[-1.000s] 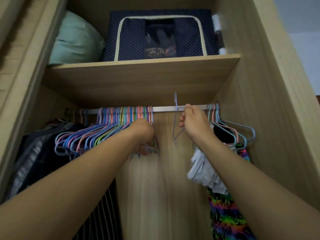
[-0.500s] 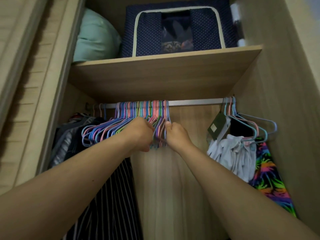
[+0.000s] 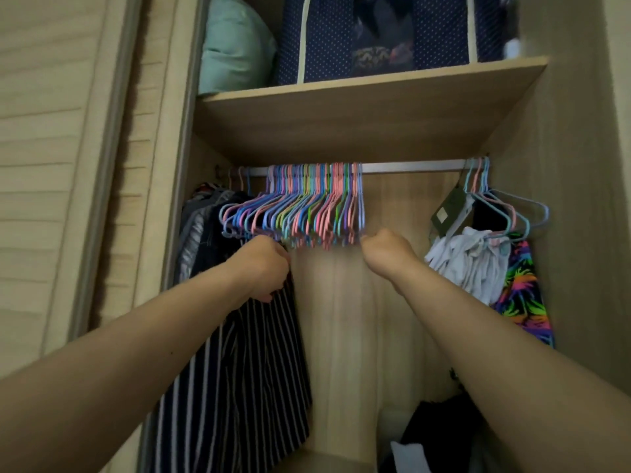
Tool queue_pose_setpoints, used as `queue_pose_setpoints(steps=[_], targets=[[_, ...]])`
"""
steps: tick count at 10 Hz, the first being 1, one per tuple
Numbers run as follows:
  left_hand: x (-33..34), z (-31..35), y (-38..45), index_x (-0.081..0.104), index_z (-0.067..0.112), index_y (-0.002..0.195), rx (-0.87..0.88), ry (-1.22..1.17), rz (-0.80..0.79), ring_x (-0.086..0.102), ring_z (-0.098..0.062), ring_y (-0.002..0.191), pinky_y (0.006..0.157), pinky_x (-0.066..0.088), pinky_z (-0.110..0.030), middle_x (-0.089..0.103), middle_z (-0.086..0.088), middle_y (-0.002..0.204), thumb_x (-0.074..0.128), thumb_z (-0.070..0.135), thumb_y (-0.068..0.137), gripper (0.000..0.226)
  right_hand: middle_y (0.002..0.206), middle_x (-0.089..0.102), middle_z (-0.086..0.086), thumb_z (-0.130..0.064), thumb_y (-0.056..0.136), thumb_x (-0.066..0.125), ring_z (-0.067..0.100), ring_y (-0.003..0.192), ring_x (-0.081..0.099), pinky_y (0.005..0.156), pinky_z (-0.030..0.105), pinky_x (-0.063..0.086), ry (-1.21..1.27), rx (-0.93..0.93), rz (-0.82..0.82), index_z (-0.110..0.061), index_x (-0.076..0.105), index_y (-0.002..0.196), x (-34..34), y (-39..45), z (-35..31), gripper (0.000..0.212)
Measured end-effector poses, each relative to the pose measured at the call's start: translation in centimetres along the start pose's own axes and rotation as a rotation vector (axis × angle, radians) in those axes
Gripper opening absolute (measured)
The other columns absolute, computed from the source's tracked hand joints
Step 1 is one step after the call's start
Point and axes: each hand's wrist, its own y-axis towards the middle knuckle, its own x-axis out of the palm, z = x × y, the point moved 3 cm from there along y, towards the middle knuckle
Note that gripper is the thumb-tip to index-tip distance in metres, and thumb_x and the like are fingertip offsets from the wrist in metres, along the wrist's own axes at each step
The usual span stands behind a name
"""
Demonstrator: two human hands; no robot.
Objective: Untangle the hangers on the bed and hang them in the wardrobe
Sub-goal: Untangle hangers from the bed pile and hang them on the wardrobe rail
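A: Where do the hangers stand?

B: A thick, many-coloured bunch of empty hangers (image 3: 300, 206) is hooked on the metal rail (image 3: 409, 166), left of the rail's middle, packed close together. A few more hangers (image 3: 505, 206) sit at the far right end, carrying a white garment (image 3: 467, 264) and a neon-patterned one (image 3: 522, 295).

A: And the hands?

B: The right hand (image 3: 386, 249) is at the bunch's right lower edge, fingers curled; it looks to be touching or pinching the outermost hanger, but motion blur hides the contact, so I cannot tell whether it has hold of anything. The left hand (image 3: 264, 264) is below the bunch's left lower edge, fingers curled in front of a striped garment (image 3: 239, 370); whether it grips a hanger, the cloth or nothing is hidden behind the knuckles.

A: How far along is the job?

B: Judging by that bunch, a good share is already hung. The bed is out of view, so what is left there cannot be judged. The step in hand looks like squaring up the bunch on the rail.

A: Anything else around?

B: Above the rail a wooden shelf (image 3: 341, 131) holds a dotted navy storage box (image 3: 375, 35) and a pale green pillow (image 3: 235, 46); dark clothes hang at the far left.
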Motion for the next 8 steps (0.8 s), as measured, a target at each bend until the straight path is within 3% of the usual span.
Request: queue_pose_setpoints(steps=[1, 2, 3, 4, 5, 6, 7, 8], targets=[[-1.2, -1.1, -3.8, 0.065, 0.004, 0.119, -0.051, 0.051, 0.035, 0.07, -0.031, 0.097, 0.073, 0.061, -0.033, 0.068, -0.016, 0.111, 0.05, 0.001, 0.097, 0.027, 0.127, 0.062, 0.022, -0.031, 0.085, 0.051, 0.039, 0.116, 0.059, 0.093, 0.037, 0.047, 0.05, -0.048, -0.055, -0.006, 0.061, 0.119, 0.0, -4.1, -0.7, 0.044], [-2.1, -3.3, -10.3, 0.06, -0.004, 0.115, -0.204, -0.051, -0.028, 0.065, -0.024, 0.066, 0.044, 0.052, -0.02, 0.06, -0.024, 0.098, 0.059, -0.008, 0.086, 0.029, 0.129, 0.061, 0.018, -0.023, 0.084, 0.052, 0.034, 0.118, 0.058, 0.094, 0.035, 0.046, 0.108, -0.08, -0.194, -0.008, 0.058, 0.124, 1.4, -9.2, -1.1, 0.042], [-2.3, -4.1, -15.9, 0.065, 0.007, 0.106, -0.262, 0.086, 0.08, 0.072, -0.027, 0.088, 0.072, 0.062, -0.033, 0.068, -0.015, 0.104, 0.054, 0.001, 0.092, 0.02, 0.132, 0.055, 0.01, -0.023, 0.093, 0.051, 0.028, 0.11, 0.055, 0.083, 0.03, 0.042, 0.144, -0.122, -0.417, -0.012, 0.051, 0.132, 3.1, -15.6, -1.3, 0.041], [-2.9, -6.4, -22.6, 0.069, 0.01, 0.104, -0.335, 0.152, 0.153, 0.071, -0.036, 0.096, 0.071, 0.056, -0.037, 0.073, -0.018, 0.104, 0.05, 0.003, 0.095, 0.023, 0.12, 0.055, 0.004, -0.023, 0.099, 0.047, 0.02, 0.099, 0.053, 0.084, 0.033, 0.047, 0.22, -0.137, -0.645, -0.013, 0.048, 0.133, 4.5, -23.1, -2.5, 0.035], [-4.7, -9.0, -31.2, 0.071, 0.013, 0.102, -0.428, 0.185, 0.23, 0.072, -0.029, 0.086, 0.065, 0.055, -0.033, 0.075, -0.014, 0.098, 0.055, 0.007, 0.091, 0.02, 0.114, 0.061, 0.003, -0.023, 0.096, 0.049, 0.023, 0.103, 0.059, 0.092, 0.037, 0.05, 0.273, -0.188, -0.798, -0.015, 0.056, 0.123, 6.0, -31.9, -5.0, 0.029], [-6.3, -12.9, -42.8, 0.069, 0.013, 0.109, -0.603, 0.161, 0.278, 0.068, -0.012, 0.072, 0.061, 0.054, -0.027, 0.074, -0.004, 0.098, 0.055, 0.007, 0.095, 0.021, 0.109, 0.065, 0.003, -0.024, 0.092, 0.053, 0.024, 0.105, 0.06, 0.093, 0.04, 0.051, 0.376, -0.226, -0.999, -0.019, 0.063, 0.11, 7.5, -43.5, -6.8, 0.021], [-8.3, -18.0, -56.6, 0.072, 0.012, 0.101, -0.823, 0.09, 0.381, 0.066, -0.014, 0.065, 0.063, 0.056, -0.031, 0.073, -0.002, 0.082, 0.055, 0.005, 0.093, 0.02, 0.094, 0.066, 0.003, -0.021, 0.089, 0.055, 0.027, 0.096, 0.065, 0.079, 0.038, 0.051, 0.381, -0.225, -1.267, -0.024, 0.058, 0.083, 9.3, -57.1, -7.7, 0.007], [-10.9, -22.7, -73.4, 0.071, 0.01, 0.102, -1.07, 0.04, 0.494, 0.07, -0.023, 0.075, 0.06, 0.053, -0.032, 0.074, -0.012, 0.091, 0.055, 0.004, 0.092, 0.02, 0.097, 0.065, 0.003, -0.023, 0.086, 0.057, 0.025, 0.09, 0.064, 0.076, 0.038, 0.05, 0.365, -0.249, -1.563, -0.027, 0.056, 0.083, 10.5, -72.8, -9.6, 0.005]])
